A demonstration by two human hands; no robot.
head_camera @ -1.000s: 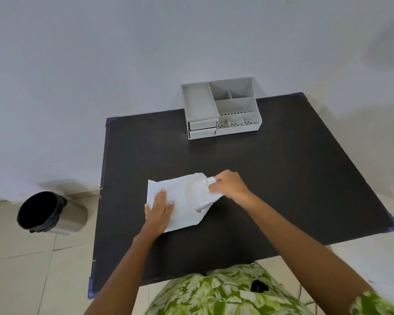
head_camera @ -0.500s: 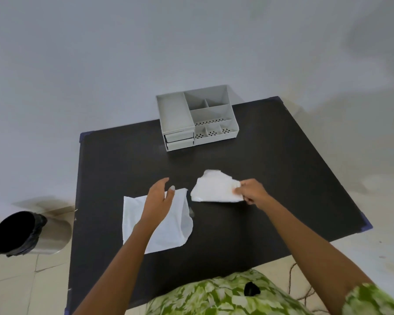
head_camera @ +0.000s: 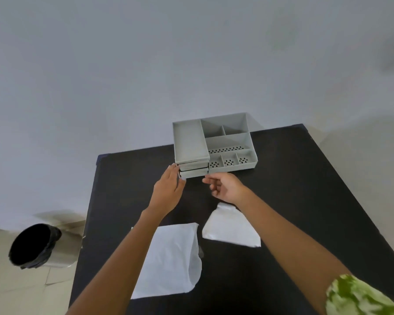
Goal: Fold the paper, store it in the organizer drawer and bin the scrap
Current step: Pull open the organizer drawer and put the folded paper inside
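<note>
A grey organizer [head_camera: 228, 142] with two small drawers at its front left stands at the far side of the black table [head_camera: 293, 189]. My left hand [head_camera: 168, 189] is at the left end of the lower drawer [head_camera: 195, 173], fingers touching its corner. Just below the drawer's right end, my right hand [head_camera: 225, 187] hovers with fingers loosely curled and nothing in it. Two white paper pieces lie near me: a larger folded sheet [head_camera: 171, 258] under my left forearm and a smaller torn piece [head_camera: 230, 228] to its right.
A steel bin [head_camera: 39, 246] with a black liner stands on the tiled floor left of the table. A plain wall rises behind the table. The organizer's top compartments hold nothing.
My right hand let go of the torn piece, which now lies on the table. Both hands left the paper and moved forward to the organizer's drawers. The view tilted up.
</note>
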